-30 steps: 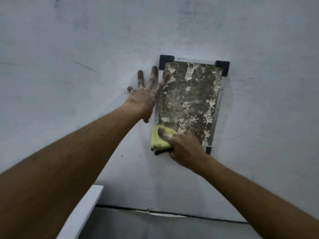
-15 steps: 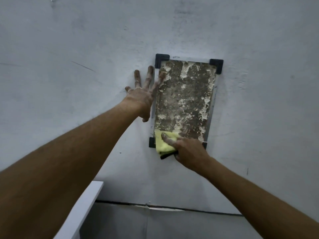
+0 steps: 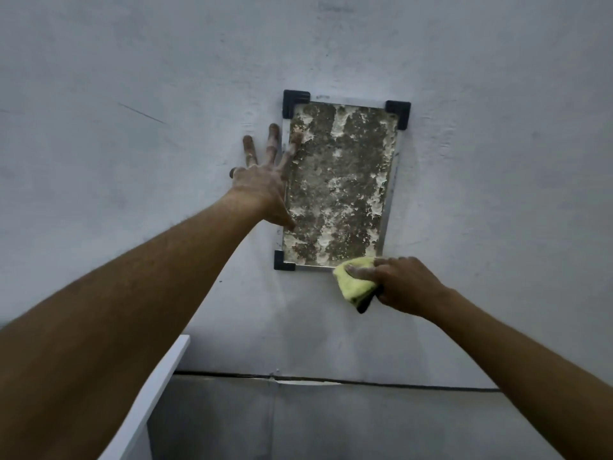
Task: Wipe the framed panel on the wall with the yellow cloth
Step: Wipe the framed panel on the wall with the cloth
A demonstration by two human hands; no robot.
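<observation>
Fingers (image 3: 360, 273) of the right hand (image 3: 408, 283) are gripping the cloth (image 3: 353, 282) at the near right corner of the panel (image 3: 338, 184), while the left hand (image 3: 262, 187), fingers spread flat, is pressing on its left edge and the wall (image 3: 132, 194). Grime is covering almost the whole face, and most of the wiping is seemingly waiting.

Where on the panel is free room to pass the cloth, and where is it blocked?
Free: the middle and right side of the panel, from the top corners down to the cloth. The wall right of it is bare. Crowded: the left edge, where the left hand spreads over it, and the bottom right corner, where the right hand grips the cloth.
</observation>
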